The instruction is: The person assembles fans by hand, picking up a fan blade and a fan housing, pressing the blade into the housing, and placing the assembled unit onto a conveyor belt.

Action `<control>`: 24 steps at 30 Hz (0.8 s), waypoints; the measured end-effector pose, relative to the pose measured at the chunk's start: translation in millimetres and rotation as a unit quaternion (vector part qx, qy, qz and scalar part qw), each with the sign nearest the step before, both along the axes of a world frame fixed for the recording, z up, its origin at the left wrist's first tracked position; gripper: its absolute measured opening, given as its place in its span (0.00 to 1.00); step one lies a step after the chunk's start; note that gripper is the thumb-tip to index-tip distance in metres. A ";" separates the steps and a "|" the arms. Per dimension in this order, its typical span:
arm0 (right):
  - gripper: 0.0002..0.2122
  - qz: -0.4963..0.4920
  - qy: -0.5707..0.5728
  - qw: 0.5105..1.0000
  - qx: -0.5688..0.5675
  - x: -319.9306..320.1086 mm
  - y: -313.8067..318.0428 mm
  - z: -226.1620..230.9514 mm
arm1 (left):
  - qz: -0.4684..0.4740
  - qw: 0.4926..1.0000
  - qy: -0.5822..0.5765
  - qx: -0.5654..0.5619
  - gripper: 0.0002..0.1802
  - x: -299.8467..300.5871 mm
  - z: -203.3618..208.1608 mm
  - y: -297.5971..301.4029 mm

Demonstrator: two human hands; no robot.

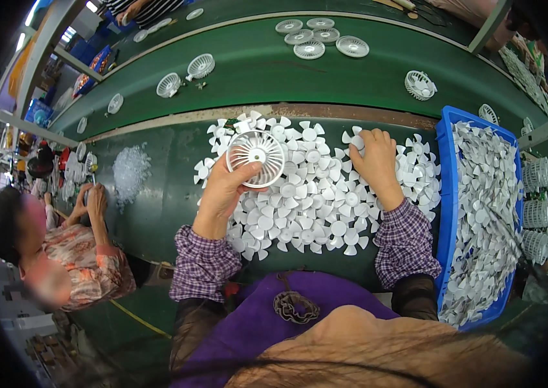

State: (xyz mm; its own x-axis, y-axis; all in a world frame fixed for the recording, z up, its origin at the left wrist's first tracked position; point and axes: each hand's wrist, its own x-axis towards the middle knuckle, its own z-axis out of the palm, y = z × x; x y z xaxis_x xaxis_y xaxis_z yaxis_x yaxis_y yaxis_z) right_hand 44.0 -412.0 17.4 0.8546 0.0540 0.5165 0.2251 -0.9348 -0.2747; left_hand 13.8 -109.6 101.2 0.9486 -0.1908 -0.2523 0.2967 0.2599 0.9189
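My left hand (221,193) grips a round white fan housing (270,147) with radial slots, thumb pressed near its centre. It is held above a wide pile of loose white fan blades (312,207) on the green worktable. At the far side of that pile, my right hand (377,161) has its fingers curled around a single white fan blade (353,138). The palm side of this hand is hidden.
A blue crate (445,194) full of fan blades stands at my right. Beyond the table runs a green conveyor belt (248,84) carrying several white fan housings. Left of the pile lies a heap of small clear parts (131,173); a co-worker (86,258) sits beyond it.
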 end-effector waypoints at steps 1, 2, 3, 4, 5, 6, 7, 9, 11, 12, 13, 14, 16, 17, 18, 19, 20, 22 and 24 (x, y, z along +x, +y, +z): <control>0.15 0.010 -0.011 1.000 0.023 -1.3 2.0 4.5 | 0.007 1.000 0.000 -0.027 0.20 -5.0 -3.9 -5.3; 0.15 0.028 -0.022 0.998 0.057 -3.5 4.6 10.6 | 0.014 0.998 0.000 -0.054 0.21 -9.6 -6.2 -13.6; 0.15 0.045 -0.031 0.994 0.091 -7.8 10.3 22.9 | 0.017 0.998 -0.001 -0.066 0.21 -13.2 -7.0 -22.3; 0.15 0.072 -0.048 0.990 0.115 -14.5 19.9 42.4 | 0.023 0.998 -0.011 -0.065 0.21 -15.0 -11.0 -25.7; 0.15 0.104 -0.065 0.983 0.135 -21.1 28.4 53.1 | 0.026 0.997 -0.020 -0.065 0.21 -15.6 -17.8 -30.0; 0.15 0.137 -0.083 0.975 0.155 -26.5 35.7 62.2 | 0.039 0.996 -0.022 -0.075 0.21 -17.0 -15.7 -38.6; 0.16 0.165 -0.081 0.970 0.161 -34.9 40.1 75.0 | 0.038 0.997 -0.028 -0.063 0.21 -16.3 -18.3 -42.5; 0.17 0.210 -0.111 0.958 0.163 -43.7 46.5 87.7 | 0.028 0.998 -0.037 -0.051 0.24 -14.9 -22.4 -47.6; 0.18 0.222 -0.092 0.958 0.155 -51.7 50.7 89.3 | 0.001 0.996 -0.039 -0.083 0.25 -14.4 -20.7 -52.2; 0.18 0.227 -0.083 0.959 0.149 -54.4 53.8 91.6 | -0.010 0.995 -0.043 -0.086 0.26 -15.6 -16.6 -54.1; 0.19 0.233 -0.087 0.959 0.137 -54.4 56.5 86.9 | -0.011 0.995 -0.042 -0.087 0.26 -16.7 -17.7 -56.4; 0.19 0.232 -0.087 0.959 0.136 -53.8 58.2 83.1 | -0.013 0.995 -0.060 -0.080 0.27 -17.6 -19.3 -59.5; 0.19 0.232 -0.079 0.963 0.110 -52.6 61.2 75.5 | -0.019 0.994 -0.089 -0.060 0.30 -20.2 -18.6 -64.9; 0.19 0.232 -0.078 0.963 0.110 -51.9 61.5 72.8 | -0.019 0.994 -0.089 -0.060 0.30 -21.0 -19.6 -67.1; 0.19 0.228 -0.083 0.964 0.104 -51.1 61.7 70.5 | -0.025 0.994 -0.089 -0.060 0.30 -22.1 -21.3 -69.0; 0.19 0.225 -0.088 0.965 0.098 -50.4 61.8 68.8 | -0.030 0.994 -0.090 -0.059 0.30 -23.3 -22.2 -71.1; 0.19 0.225 -0.088 0.965 0.097 -49.9 62.0 67.3 | -0.032 0.995 -0.078 -0.058 0.30 -25.1 -21.5 -73.7; 0.19 0.212 -0.091 0.968 0.095 -48.1 61.7 65.4 | -0.038 0.993 -0.093 -0.061 0.29 -22.3 -28.2 -74.4; 0.19 0.212 -0.075 0.970 0.090 -49.6 61.2 67.3 | -0.044 0.991 -0.108 -0.062 0.27 -20.3 -31.0 -75.8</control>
State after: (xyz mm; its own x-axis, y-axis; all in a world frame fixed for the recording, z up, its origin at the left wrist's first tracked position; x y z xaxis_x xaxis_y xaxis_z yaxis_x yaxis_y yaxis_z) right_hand -5.6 -350.8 84.7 0.6898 0.2824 0.6667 0.6291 -0.6895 -0.3589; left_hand -6.5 -185.4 70.3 0.9562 -0.2923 -0.0151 0.1237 0.3570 0.9259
